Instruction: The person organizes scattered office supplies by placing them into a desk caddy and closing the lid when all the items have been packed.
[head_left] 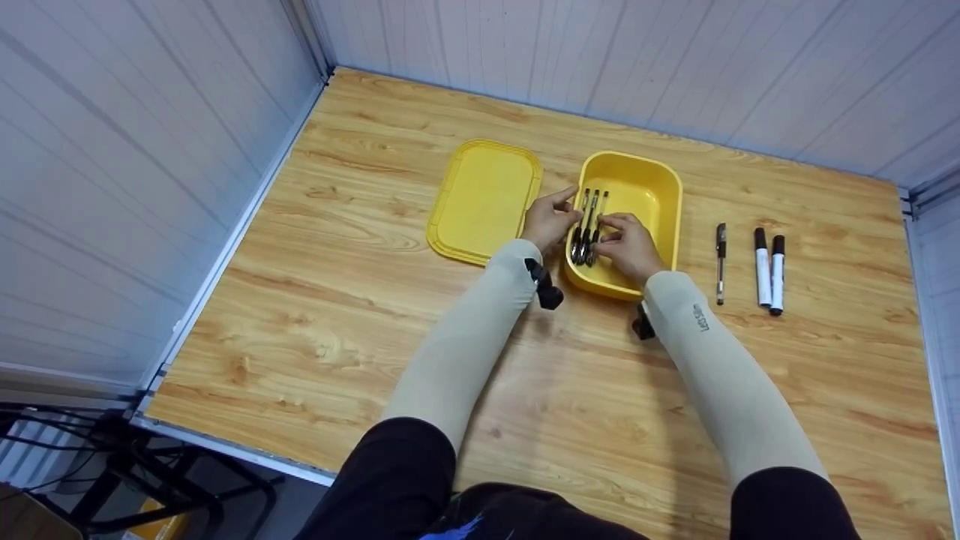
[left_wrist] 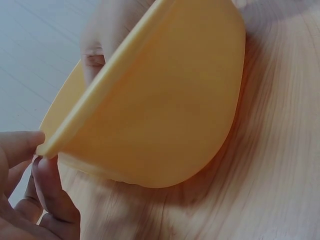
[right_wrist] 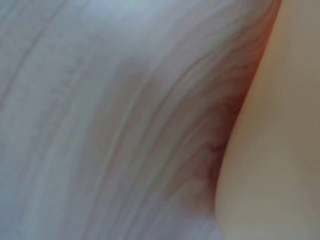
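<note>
A yellow plastic box (head_left: 664,202) stands uncovered on the table, with three dark-capped pens (head_left: 583,244) lying side by side along its left wall. My left hand (head_left: 551,219) is at that wall; the left wrist view shows its thumb and fingers pinching the box's rim (left_wrist: 75,117). Reaching inside, my right hand (head_left: 630,244) has its thumb and fingertips on the rightmost of the pens, pinching it. In the right wrist view only the box's outer wall (right_wrist: 275,150) shows, and the hand is hidden.
Left of the box a yellow lid (head_left: 487,199) lies flat. To the right are a single pen (head_left: 721,262) and two white markers with black caps (head_left: 763,270). Pale panels (head_left: 600,60) wall in the wooden table (head_left: 315,337) at the back and sides.
</note>
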